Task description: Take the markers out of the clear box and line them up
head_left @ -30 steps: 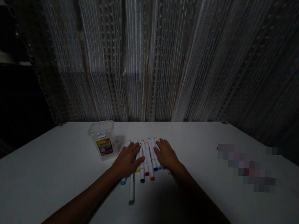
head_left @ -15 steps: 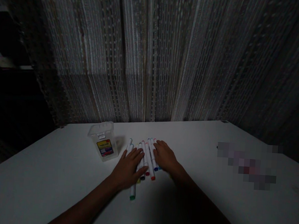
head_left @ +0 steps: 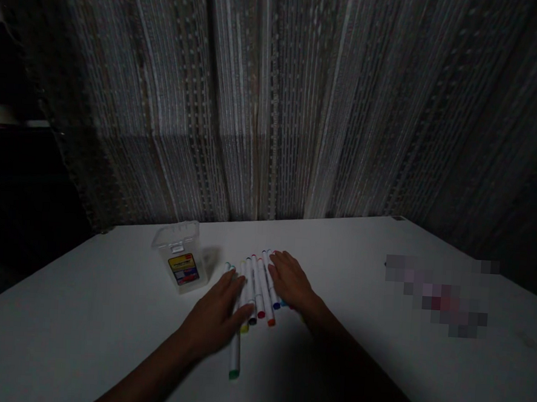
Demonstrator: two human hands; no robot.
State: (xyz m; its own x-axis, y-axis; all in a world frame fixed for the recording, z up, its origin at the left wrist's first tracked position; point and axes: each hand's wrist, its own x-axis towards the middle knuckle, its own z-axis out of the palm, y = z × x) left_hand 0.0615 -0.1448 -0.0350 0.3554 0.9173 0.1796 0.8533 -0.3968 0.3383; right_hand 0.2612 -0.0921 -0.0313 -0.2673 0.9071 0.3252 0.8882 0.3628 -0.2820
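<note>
Several white marker pens point(head_left: 258, 285) with coloured caps lie side by side on a white table point(head_left: 83, 329). My left hand point(head_left: 213, 316) rests flat on the left pens, fingers stretched out, open. Under it a green-capped pen point(head_left: 234, 359) sticks out toward me. My right hand point(head_left: 291, 281) lies flat on the right side of the row, fingers apart, open. A clear plastic pen box point(head_left: 180, 263) with a yellow and red label stands just left of the pens.
A striped curtain point(head_left: 274, 104) hangs behind the table's far edge. The room is dim, and dark shelves point(head_left: 14, 119) show at the left. A blurred patch point(head_left: 436, 293) lies on the table's right part.
My left hand has slid back toward me along the pens, and the green-capped pen has moved nearer with it. The right hand has barely shifted.
</note>
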